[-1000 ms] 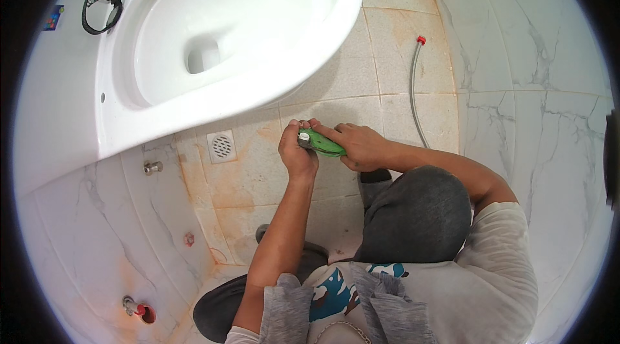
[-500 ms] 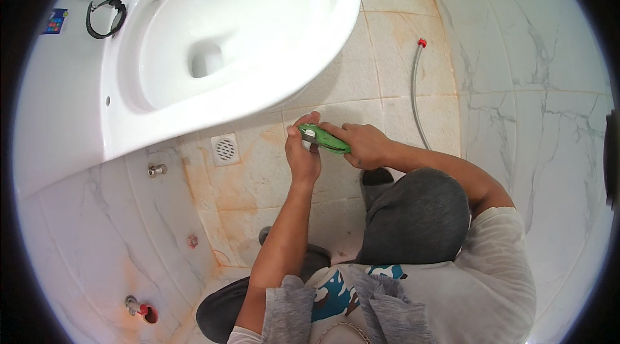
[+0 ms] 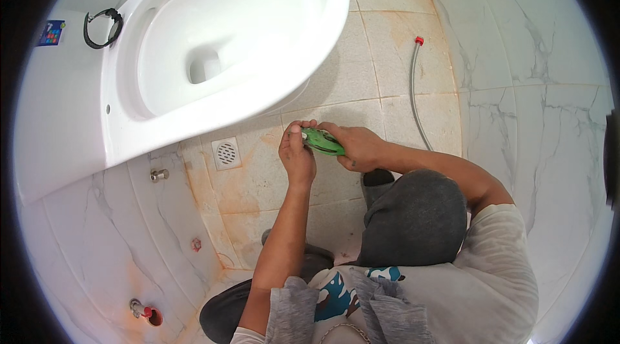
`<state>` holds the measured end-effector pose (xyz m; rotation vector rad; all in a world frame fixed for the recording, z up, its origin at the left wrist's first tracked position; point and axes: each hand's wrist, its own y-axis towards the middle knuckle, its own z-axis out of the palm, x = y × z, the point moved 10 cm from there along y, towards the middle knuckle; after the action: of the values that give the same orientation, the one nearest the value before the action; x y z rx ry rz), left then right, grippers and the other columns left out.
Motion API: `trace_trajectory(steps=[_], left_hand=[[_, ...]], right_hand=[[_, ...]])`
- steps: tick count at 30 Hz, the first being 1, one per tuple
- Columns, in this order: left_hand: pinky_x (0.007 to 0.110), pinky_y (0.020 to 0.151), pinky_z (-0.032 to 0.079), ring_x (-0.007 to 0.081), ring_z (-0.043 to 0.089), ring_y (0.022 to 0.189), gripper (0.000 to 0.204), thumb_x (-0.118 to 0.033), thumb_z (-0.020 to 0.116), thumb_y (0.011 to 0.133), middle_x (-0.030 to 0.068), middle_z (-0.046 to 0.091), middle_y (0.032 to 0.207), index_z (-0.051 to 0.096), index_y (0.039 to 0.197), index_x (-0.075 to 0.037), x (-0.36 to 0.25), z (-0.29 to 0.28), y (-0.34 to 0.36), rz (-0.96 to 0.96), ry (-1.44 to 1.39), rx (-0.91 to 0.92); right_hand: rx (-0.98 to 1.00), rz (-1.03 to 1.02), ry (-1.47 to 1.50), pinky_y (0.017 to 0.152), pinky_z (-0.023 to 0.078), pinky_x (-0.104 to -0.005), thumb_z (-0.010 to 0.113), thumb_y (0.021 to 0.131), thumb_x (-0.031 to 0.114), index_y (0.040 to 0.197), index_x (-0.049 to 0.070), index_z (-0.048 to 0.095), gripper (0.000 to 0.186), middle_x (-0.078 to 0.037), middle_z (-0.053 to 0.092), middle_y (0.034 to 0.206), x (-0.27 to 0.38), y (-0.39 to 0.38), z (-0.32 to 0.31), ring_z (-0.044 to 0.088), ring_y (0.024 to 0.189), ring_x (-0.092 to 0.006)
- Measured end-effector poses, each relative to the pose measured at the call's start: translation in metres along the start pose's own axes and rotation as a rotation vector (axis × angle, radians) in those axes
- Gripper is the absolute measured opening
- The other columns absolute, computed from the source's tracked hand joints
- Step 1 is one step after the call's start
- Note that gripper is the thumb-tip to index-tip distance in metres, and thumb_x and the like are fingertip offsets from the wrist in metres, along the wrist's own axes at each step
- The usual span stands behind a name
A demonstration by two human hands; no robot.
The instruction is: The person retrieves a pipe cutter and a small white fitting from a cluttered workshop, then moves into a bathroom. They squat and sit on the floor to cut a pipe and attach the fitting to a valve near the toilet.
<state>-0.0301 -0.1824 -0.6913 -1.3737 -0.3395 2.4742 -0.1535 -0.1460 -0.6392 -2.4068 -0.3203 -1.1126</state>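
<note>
I hold a long green thing (image 3: 323, 142) with dark lines along it over the floor tiles, just off the near rim of the white toilet (image 3: 194, 123). Its exact kind does not show. My right hand (image 3: 361, 147) is wrapped around its right end. At the other end, the fingers of my left hand (image 3: 298, 162) are closed, thumb up, by a small pale piece (image 3: 304, 135) that I cannot make out. The left fingers partly hide that end.
On the toilet's back ledge lie a black looped strap (image 3: 88, 32), like a watch, and a small blue packet (image 3: 51, 32). A grey flexible hose (image 3: 413, 79) with a red end lies right. A floor drain (image 3: 226, 152) and a wall valve (image 3: 159, 175) are left.
The left hand has shifted slightly left, its thumb now over the end of the green thing. That thing has turned a little, and less of the pale and grey part shows.
</note>
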Motion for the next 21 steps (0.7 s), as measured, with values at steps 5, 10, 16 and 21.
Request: trace_trajectory(steps=[5,10,16,21], left_hand=[[0.036,0.093,0.052,0.0222,0.065,0.102,0.026,-0.023,0.061,0.099,0.0093,0.065,0.102,0.06,0.108,0.001,0.002,-0.004,0.001,-0.025,-0.075,-0.063],[0.035,0.094,0.051,0.0223,0.064,0.102,0.025,-0.023,0.062,0.099,0.009,0.064,0.102,0.061,0.107,0.001,-0.005,-0.001,0.003,-0.011,-0.044,-0.056],[0.036,0.095,0.051,0.022,0.064,0.102,0.026,-0.024,0.063,0.099,0.009,0.064,0.102,0.061,0.106,0.001,-0.001,-0.005,0.002,-0.046,-0.065,-0.091],[0.037,0.095,0.051,0.0224,0.064,0.102,0.025,-0.023,0.063,0.099,0.0096,0.065,0.102,0.061,0.106,0.0,0.004,-0.007,0.0,-0.066,-0.067,-0.121]], right_hand=[[-0.061,0.03,0.06,0.08,0.05,-0.051,0.066,0.079,0.014,0.132,0.002,0.039,0.061,-0.027,0.065,0.1,-0.006,-0.002,-0.001,0.064,0.093,-0.0459],[-0.097,0.048,0.103,0.084,0.05,-0.0506,0.068,0.078,0.019,0.138,-0.001,0.035,0.072,-0.03,0.064,0.105,-0.011,-0.002,0.001,0.064,0.099,-0.0457],[-0.057,0.207,0.052,0.087,0.05,-0.048,0.069,0.082,0.04,0.128,-0.009,0.05,0.07,-0.029,0.063,0.107,-0.027,-0.001,0.005,0.063,0.102,-0.0437],[0.026,0.284,-0.014,0.086,0.051,-0.0475,0.065,0.081,0.051,0.107,-0.008,0.062,0.065,-0.027,0.063,0.106,-0.034,-0.002,0.008,0.063,0.101,-0.0422]])
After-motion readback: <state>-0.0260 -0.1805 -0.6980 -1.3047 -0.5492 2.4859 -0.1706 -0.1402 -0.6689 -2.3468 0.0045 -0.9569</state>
